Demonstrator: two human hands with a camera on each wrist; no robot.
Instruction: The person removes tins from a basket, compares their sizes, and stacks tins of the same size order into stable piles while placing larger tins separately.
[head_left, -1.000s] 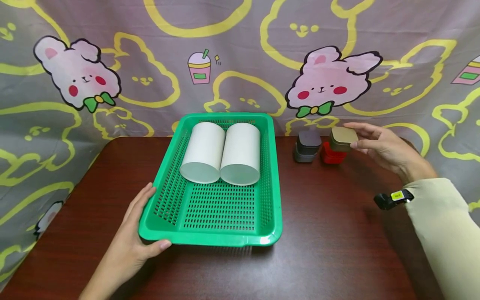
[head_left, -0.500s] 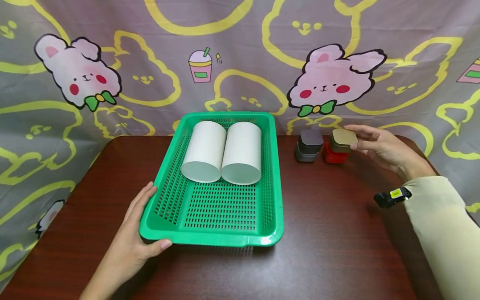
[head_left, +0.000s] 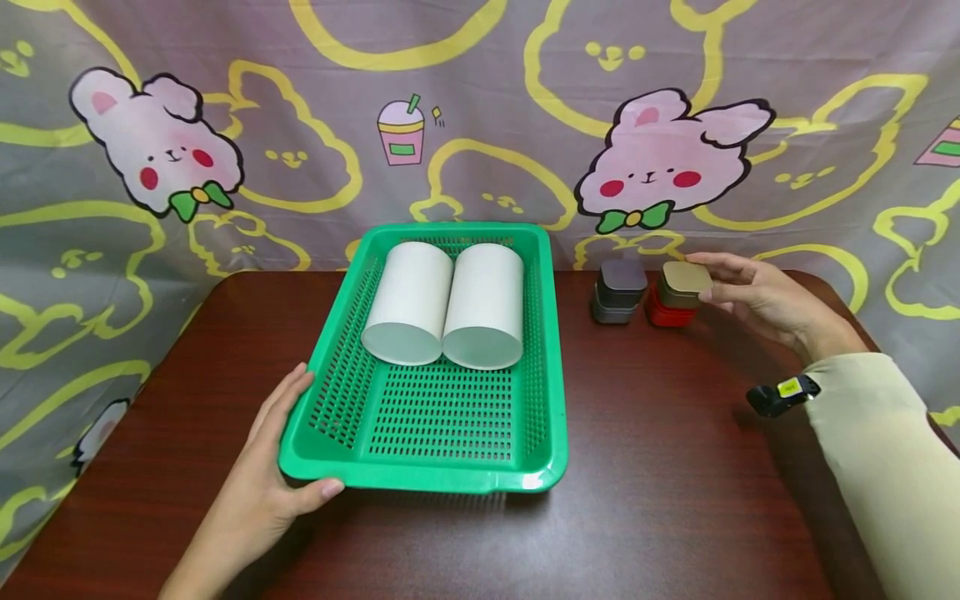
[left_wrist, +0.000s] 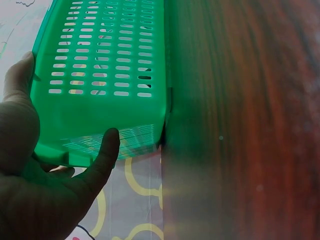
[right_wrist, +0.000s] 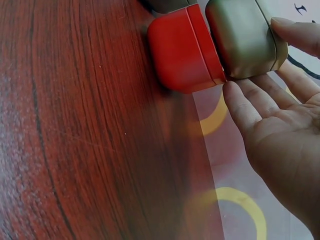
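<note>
At the near left corner of a green perforated plastic basket (head_left: 423, 477), my left hand (head_left: 251, 492) grips the rim. Its thumb lies by the front edge and its fingers along the left side; the left wrist view shows this hand (left_wrist: 55, 200) close against the basket wall (left_wrist: 100, 115). With thumb and fingers, my right hand (head_left: 780, 308) pinches a small gold square tin (head_left: 686, 281) from its right side. The gold tin (right_wrist: 245, 37) stands on top of a red tin (right_wrist: 182, 52), and in the right wrist view the two are nearly aligned.
Two white cylinders (head_left: 408, 292) lie side by side in the back of the basket. Left of the red tin, a dark tin (head_left: 622, 282) is stacked on a grey one (head_left: 613, 313). A patterned curtain (head_left: 480, 100) hangs behind the brown table (head_left: 660, 500).
The gold tin in my right hand has shifted slightly left and down over the red tin. My left hand and the basket stay in place.
</note>
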